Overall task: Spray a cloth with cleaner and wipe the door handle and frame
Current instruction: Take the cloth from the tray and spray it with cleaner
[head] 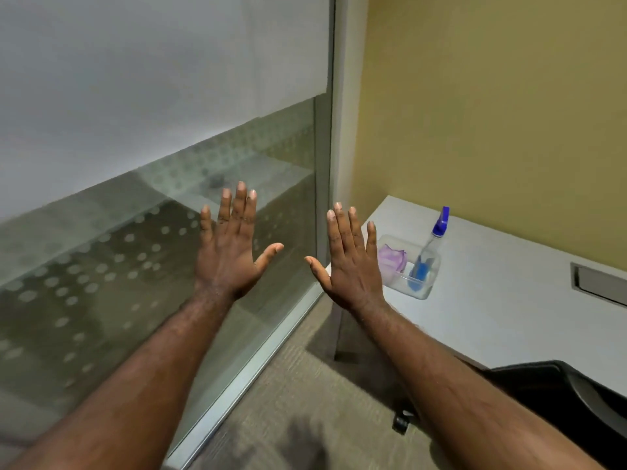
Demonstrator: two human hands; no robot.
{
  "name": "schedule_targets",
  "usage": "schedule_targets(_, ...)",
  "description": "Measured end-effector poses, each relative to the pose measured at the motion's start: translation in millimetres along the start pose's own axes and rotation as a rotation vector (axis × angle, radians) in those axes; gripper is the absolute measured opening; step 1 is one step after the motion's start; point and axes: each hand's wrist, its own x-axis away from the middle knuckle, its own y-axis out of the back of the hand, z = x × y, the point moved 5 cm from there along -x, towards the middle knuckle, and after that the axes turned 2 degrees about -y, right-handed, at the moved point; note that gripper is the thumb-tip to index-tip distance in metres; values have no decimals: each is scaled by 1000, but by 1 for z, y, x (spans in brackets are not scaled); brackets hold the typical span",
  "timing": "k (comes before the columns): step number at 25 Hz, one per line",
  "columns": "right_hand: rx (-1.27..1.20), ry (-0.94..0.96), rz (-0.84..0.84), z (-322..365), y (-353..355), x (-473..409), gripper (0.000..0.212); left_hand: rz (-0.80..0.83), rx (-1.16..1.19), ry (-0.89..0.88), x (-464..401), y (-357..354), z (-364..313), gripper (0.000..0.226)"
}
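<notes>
My left hand [230, 252] and my right hand [351, 262] are held up side by side, backs toward me, fingers spread, with nothing in them. Right of my right hand, a clear plastic tray [425, 290] sits on the corner of a white desk [492, 300]. In the tray a spray bottle [428, 252] with a blue nozzle and blue liquid leans, and a crumpled purple cloth [392, 261] lies beside it. A frosted glass panel [152, 113] with a metal frame [324, 171] fills the left. No door handle is in view.
A yellow wall [492, 106] rises behind the desk. A grey cable slot [599, 283] is set into the desk top. A black office chair [559, 391] stands at the lower right. Carpet [305, 385] covers the floor between the glass and the desk.
</notes>
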Motion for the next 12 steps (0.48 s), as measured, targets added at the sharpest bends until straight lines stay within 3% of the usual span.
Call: schedule_targets(12, 212, -374, 231, -148, -38, 14, 83, 170, 180, -309, -100, -125, -123, 87)
